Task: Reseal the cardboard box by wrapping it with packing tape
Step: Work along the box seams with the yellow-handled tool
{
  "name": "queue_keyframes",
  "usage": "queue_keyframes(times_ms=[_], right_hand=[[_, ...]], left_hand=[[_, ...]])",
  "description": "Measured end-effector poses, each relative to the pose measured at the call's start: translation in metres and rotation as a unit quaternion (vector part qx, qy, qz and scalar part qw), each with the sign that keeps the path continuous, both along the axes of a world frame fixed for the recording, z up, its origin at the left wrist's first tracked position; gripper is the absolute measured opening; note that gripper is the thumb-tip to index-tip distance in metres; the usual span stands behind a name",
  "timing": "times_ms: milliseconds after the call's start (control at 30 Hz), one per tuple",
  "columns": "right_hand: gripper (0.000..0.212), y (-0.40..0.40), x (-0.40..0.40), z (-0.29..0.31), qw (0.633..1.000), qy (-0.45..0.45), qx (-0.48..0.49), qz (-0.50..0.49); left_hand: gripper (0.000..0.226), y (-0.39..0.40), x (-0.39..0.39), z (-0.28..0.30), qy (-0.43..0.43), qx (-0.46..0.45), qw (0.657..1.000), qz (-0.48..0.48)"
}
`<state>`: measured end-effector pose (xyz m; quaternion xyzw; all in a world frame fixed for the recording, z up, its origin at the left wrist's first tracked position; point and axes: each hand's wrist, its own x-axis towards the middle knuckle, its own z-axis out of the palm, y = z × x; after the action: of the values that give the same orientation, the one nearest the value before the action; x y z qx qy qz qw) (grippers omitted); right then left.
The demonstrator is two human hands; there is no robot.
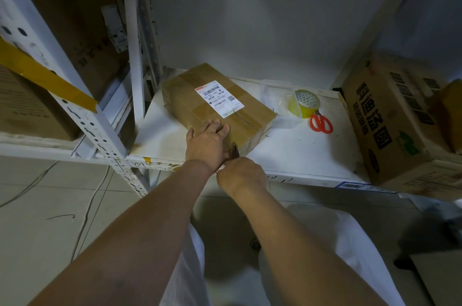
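Left hand [208, 139] flat on box [217, 103], right hand [241, 175] gripping brown tape roll [234, 151] at its near edge, on white shelf [300, 148]

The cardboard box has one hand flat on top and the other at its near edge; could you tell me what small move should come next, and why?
Probably draw the tape roll onward round the cardboard box: the left hand lies flat on the near top edge, and the right hand grips the roll against the near side.

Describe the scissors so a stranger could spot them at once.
Look at the white shelf holding the labelled cardboard box. Right of that box sits a yellow tape roll; the scissors lie against its near side, the only thing with orange-red handles.
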<state>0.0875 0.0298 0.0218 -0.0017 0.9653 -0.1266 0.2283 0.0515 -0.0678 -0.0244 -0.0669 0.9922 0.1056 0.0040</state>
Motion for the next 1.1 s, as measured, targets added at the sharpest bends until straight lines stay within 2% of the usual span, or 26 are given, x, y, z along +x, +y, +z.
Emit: queue_keyframes(times_ms=[100,167,367,500,600,867,1100], right_hand=[[0.039,0.01,-0.011,0.003,0.994,0.029,-0.062,-0.086],[0.039,0.017,-0.02,0.012,0.993,0.024,-0.064,-0.1],[0.048,0.022,-0.008,0.015,0.997,-0.065,-0.013,-0.043],[0.048,0.016,-0.003,0.021,0.998,-0.066,0.009,-0.019],[0.047,0.014,-0.003,0.024,0.997,-0.065,0.035,0.034],[0.025,-0.008,-0.021,0.017,0.987,-0.131,0.046,0.086],[0.017,-0.01,-0.026,0.008,0.988,-0.114,0.054,0.088]], left_hand=[[0.072,0.002,0.002,0.002,-0.003,0.002,1.0,-0.002],[0.071,0.001,0.002,0.003,-0.006,0.0,1.0,-0.004],[0.077,0.001,-0.001,-0.001,-0.002,0.001,1.0,0.0],[0.076,0.001,-0.002,0.001,-0.004,0.008,1.0,0.0],[0.077,0.0,-0.003,0.0,-0.005,0.007,1.0,0.002],[0.069,-0.001,-0.003,0.004,-0.019,0.029,0.999,-0.007],[0.061,-0.003,-0.003,0.001,-0.017,0.021,0.999,-0.016]])
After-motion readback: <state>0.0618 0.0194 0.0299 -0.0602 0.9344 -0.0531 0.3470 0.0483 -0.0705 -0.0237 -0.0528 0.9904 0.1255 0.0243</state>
